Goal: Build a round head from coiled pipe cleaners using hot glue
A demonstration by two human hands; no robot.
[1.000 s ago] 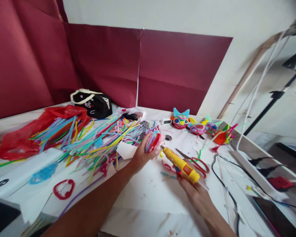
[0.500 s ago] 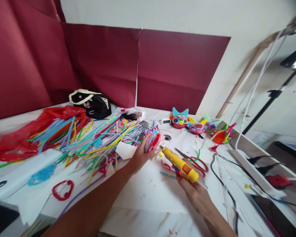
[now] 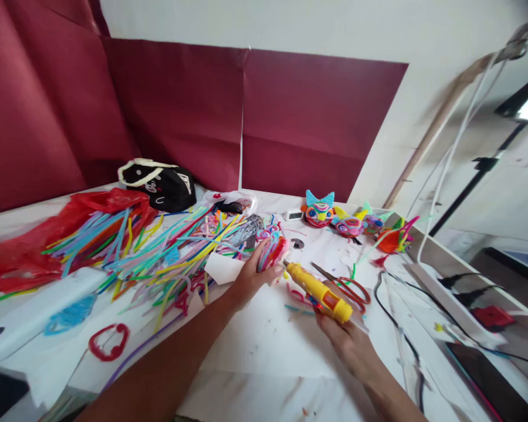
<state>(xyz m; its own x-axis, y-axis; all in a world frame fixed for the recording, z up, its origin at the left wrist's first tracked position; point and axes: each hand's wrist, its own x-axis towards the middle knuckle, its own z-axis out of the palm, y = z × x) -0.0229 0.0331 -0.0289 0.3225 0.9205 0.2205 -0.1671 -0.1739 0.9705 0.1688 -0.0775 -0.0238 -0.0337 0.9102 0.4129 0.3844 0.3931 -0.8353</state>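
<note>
My left hand [image 3: 256,271] is closed around a fuzzy pipe-cleaner figure [image 3: 274,251] with red, pink and blue strands, held up over the white table [image 3: 255,346]. In my right hand [image 3: 341,331] is a yellow hot glue gun [image 3: 319,290], its nozzle pointing left at the figure's lower right edge. Whether the tip touches the figure I cannot tell. Just behind the glue gun lie scissors with orange-red handles [image 3: 349,290]. Short pink and blue pipe-cleaner bits lie under the gun, partly hidden by it.
Loose pipe cleaners [image 3: 171,252] and a red plastic bag [image 3: 22,249] cover the left side. A black pouch [image 3: 167,190] stands behind. Finished pipe-cleaner heads [image 3: 319,212] sit at the back right. A power strip [image 3: 462,310], black cable [image 3: 396,322] and phone [image 3: 493,375] lie at right.
The view has shifted slightly, so the surroundings sit a little further left. Both hands keep their hold on the figure and the glue gun, nearly still.
</note>
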